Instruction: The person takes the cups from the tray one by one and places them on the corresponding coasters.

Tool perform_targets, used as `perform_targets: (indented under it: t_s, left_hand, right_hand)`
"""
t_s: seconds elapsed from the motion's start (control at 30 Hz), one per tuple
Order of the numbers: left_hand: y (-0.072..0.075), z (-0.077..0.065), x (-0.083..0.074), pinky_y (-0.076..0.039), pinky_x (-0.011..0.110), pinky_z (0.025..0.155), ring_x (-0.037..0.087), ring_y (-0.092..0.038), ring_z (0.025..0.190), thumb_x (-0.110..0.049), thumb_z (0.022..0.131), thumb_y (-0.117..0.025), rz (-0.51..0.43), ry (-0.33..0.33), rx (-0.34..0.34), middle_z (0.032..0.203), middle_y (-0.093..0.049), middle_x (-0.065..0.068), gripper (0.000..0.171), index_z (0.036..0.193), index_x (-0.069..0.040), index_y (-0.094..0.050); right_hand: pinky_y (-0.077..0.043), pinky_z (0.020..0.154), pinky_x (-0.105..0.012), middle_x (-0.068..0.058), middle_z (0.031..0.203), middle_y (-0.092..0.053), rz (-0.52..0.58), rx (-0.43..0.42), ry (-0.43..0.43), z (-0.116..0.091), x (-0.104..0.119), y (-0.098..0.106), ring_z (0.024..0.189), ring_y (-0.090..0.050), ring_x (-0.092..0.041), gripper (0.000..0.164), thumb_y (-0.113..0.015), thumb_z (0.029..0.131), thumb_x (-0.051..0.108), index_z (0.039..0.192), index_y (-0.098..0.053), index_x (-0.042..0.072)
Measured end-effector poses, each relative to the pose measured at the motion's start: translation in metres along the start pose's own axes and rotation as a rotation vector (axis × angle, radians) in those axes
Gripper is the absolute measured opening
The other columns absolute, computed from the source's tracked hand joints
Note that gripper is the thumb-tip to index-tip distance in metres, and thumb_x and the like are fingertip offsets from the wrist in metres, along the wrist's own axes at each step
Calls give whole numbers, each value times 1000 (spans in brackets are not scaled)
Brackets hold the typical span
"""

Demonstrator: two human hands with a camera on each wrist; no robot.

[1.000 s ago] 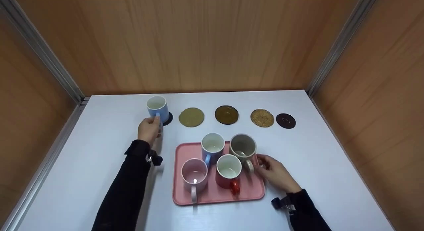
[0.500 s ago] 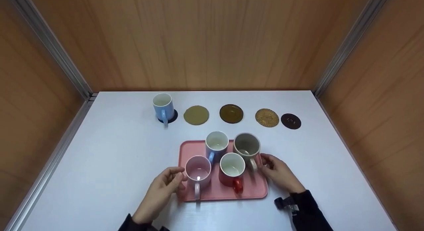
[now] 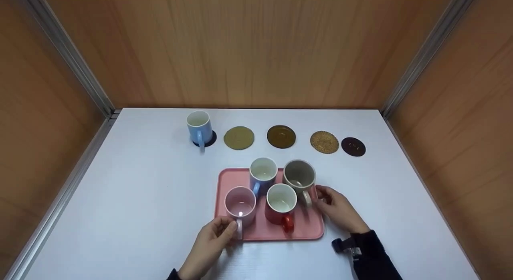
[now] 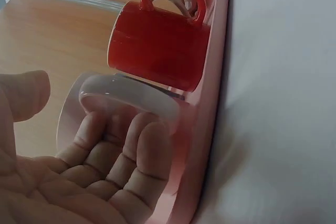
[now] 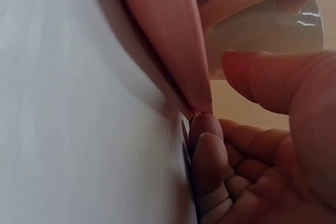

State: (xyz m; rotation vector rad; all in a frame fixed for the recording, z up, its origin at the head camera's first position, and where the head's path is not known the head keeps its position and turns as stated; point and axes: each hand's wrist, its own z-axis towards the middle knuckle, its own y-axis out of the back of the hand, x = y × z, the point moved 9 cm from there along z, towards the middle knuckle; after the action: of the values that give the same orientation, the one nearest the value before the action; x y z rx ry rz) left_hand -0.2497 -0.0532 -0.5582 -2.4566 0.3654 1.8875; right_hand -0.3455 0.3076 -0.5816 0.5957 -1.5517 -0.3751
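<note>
My left hand (image 3: pixel 210 242) is at the handle of a pink mug (image 3: pixel 240 201). In the left wrist view its bent fingertips are at the handle loop (image 4: pixel 123 90), with the thumb standing apart. The mug stands at the front left of a pink tray (image 3: pixel 304 230). My right hand (image 3: pixel 340 211) rests at the tray's right edge; in the right wrist view the fingertips touch the tray corner and the thumb is clear of it. Also on the tray are a red mug (image 3: pixel 276 216), a blue mug (image 3: pixel 262 183) with a pale interior and a grey-beige mug (image 3: pixel 298 177).
Behind the tray, a light blue mug (image 3: pixel 200 131) stands on a dark coaster (image 3: pixel 212 139). To its right lie an olive coaster (image 3: pixel 239 138), a brown coaster (image 3: pixel 281 136), a woven tan coaster (image 3: pixel 324 142) and a dark button-like coaster (image 3: pixel 353 147). Wooden panels (image 3: pixel 248 51) enclose the table.
My left hand has let go of the light blue mug at the back and come back to the pink mug's handle. The right hand has stayed at the tray edge. The view has shifted slightly.
</note>
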Motion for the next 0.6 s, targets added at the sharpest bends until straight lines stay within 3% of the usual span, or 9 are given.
perform_targets:
  t_s: [0.13, 0.33, 0.6]
  left_hand:
    - [-9, 0, 5, -56, 26, 72, 17, -61, 89, -38, 108, -64, -3, -3, 49, 100, -69, 5, 45, 124, 4, -65]
    - [-27, 0, 6, -54, 22, 70, 13, -61, 81, -28, 110, -61, 3, -76, 127, 101, -73, 10, 35, 117, 6, -69]
    - [-32, 1, 10, -52, 22, 69, 12, -58, 80, -24, 112, -58, 0, -77, 119, 100, -73, 10, 32, 116, 6, -69]
  right_hand:
    - [-52, 90, -25, -6, 118, -73, 8, -2, -11, 1, 0, 1, 102, -63, -15, 56, -73, 102, 29, 150, -58, 2]
    - [-52, 90, -25, -6, 117, -72, 5, -5, -7, 1, -1, 1, 102, -62, -16, 55, -73, 102, 28, 149, -59, 3]
    - [-52, 93, -27, -6, 118, -73, -18, -4, 12, 1, 0, 1, 105, -63, -16, 55, -73, 102, 26, 149, -59, 2]
